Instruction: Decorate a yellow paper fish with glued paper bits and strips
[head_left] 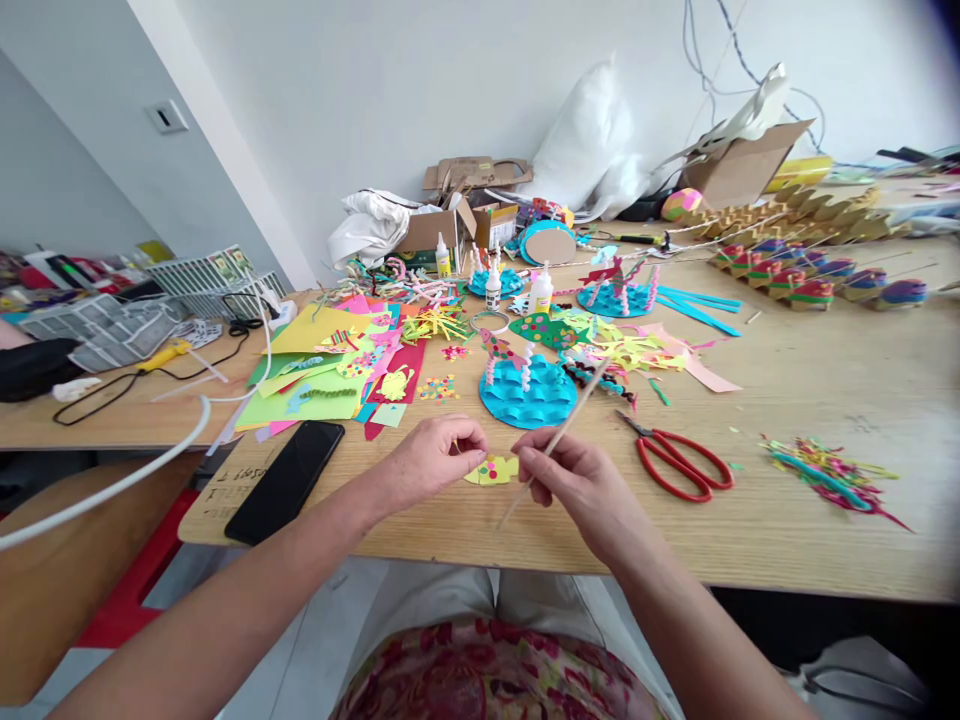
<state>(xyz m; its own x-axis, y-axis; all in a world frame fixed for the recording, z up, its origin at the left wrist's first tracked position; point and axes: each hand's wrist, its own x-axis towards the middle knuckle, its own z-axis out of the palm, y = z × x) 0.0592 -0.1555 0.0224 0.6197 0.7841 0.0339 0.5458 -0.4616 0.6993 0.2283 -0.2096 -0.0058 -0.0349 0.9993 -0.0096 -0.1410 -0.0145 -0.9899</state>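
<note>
Between my hands a yellow paper cutout with coloured dots (492, 470) lies on the table. My left hand (427, 457) is at its left end, thumb and fingertips curled together; whether they hold anything small is hidden. My right hand (568, 478) grips a thin wooden stick (582, 398), slanting from upper right down to the table at the cutout's right end. Just beyond stands a round blue base (517, 402) with wavy paper strips, twisted posts and a pink paper fish (501, 350). Red-handled scissors (679, 462) rest right of my right hand.
A black phone (285, 482) lies left of my left arm. Coloured paper sheets (319, 345) are piled behind it. Glue bottles (540, 290), more blue bases (616, 298) and paper scraps sit farther back. Trimmings (829, 475) lie at right.
</note>
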